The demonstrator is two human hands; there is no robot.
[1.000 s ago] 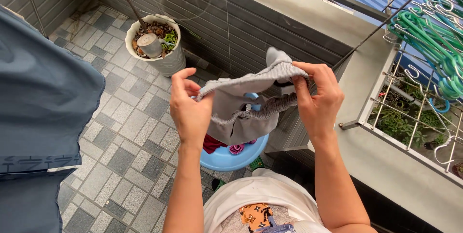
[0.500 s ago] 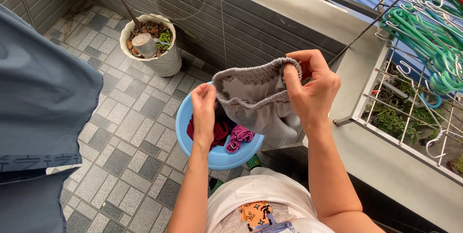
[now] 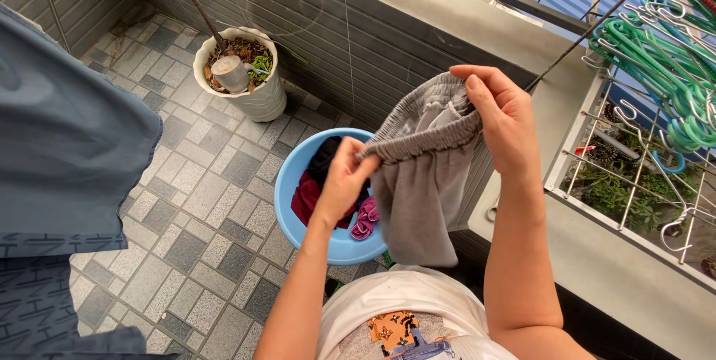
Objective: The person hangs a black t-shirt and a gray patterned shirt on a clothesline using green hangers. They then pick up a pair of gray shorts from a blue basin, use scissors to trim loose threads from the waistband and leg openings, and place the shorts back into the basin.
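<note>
white plant pot (image 3: 250,92) | green hangers (image 3: 664,54) | blue cloth (image 3: 67,136), maybe a shirt

With the basin (image 3: 332,244) on the floor (image 3: 201,211) as the dial's centre, the potted plant (image 3: 242,80) stands at ten o'clock against the wall (image 3: 358,39). Clothes (image 3: 313,192) lie in the basin. The shorts (image 3: 421,174) hang over its three o'clock edge, between the left hand (image 3: 347,177) and right hand (image 3: 503,118). Hangers (image 3: 664,54) crowd the rack (image 3: 634,174) at two o'clock. A hanging garment (image 3: 67,144) fills nine o'clock.

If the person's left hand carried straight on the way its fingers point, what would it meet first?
Probably only the grey garment that the left hand already pinches at the waistband; the right hand lies further along, though depth is unclear.
</note>
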